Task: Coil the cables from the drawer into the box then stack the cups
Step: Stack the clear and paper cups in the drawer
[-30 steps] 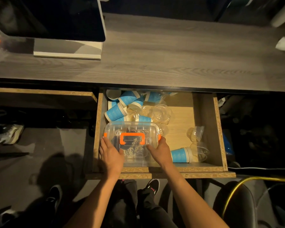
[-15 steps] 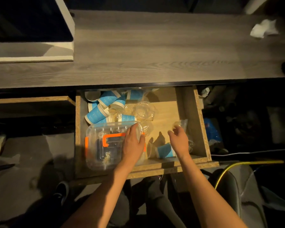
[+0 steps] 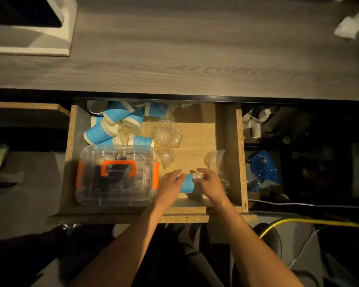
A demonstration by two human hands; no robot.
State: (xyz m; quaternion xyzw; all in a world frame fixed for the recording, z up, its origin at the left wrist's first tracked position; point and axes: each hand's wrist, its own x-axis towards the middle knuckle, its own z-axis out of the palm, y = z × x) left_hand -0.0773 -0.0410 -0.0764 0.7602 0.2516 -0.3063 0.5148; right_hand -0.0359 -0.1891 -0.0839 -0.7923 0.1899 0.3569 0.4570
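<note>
Right hand (image 3: 210, 184) curls round the rim end of a blue cup (image 3: 187, 183) lying low centre in the drawer (image 3: 239, 154); left hand (image 3: 171, 184) reaches flat-fingered at its base. Light, thin paper crushes easily: hold it by the rim. More cups (image 3: 112, 129) lie upper left, behind the box (image 3: 116, 175).

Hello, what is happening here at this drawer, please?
A person is sorting an open drawer. The clear box with cables inside sits closed at its left. Both hands are now at a blue cup lying on its side near the front: the right hand grips its rim end, the left hand reaches its base with straight fingers. More cups lie loose at the back.
</note>
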